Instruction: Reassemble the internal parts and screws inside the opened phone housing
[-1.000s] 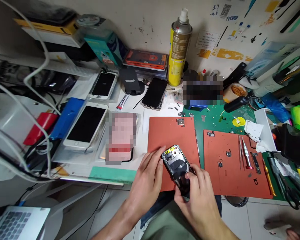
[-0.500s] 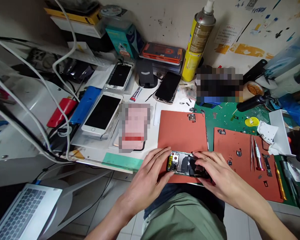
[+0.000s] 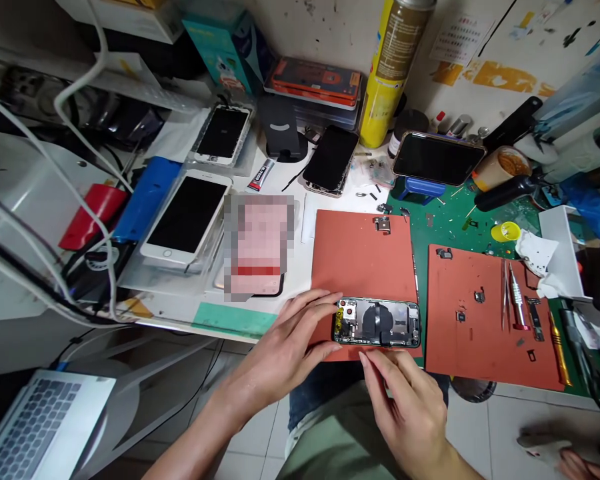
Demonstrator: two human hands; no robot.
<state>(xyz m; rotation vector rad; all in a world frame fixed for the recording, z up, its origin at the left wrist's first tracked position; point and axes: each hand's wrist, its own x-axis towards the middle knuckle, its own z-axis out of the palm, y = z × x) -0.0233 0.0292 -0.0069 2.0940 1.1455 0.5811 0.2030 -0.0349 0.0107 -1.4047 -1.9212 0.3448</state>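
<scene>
Change in the last half second: right hand (image 3: 413,400) has been taken off the opened phone (image 3: 377,323) and brought back over the near edge of the left mat (image 3: 360,253). Phone is now left flat and crosswise on that mat, near side, camera end to the left. Net effect: the right part of the housing, covered by fingers before, is exposed, and one-handed steadying is judged to be in play. Left end is still gripped between thumb and fingers of the left hand (image 3: 293,340). Right thumb and fingertips are drawn close together just beside the phone's near edge; whether anything is pinched cannot be told. Counts: 1 opened phone, 2 orange mats. On the right mat (image 3: 445,333): 1 pair of tweezers (image 3: 505,300), 1 silver driver (image 3: 516,293), at least 5 small parts (image 3: 479,295). Gold driver (image 3: 560,353), 1, at that mat's right edge. Far end of the left mat: 1 square metal part (image 3: 381,225). Far side: 1 phone (image 3: 437,159) propped on 1 blue stand (image 3: 423,189), 1 spray can (image 3: 383,107), 1 glue tube (image 3: 261,175). Far left: 1 large white phone (image 3: 187,215).
</scene>
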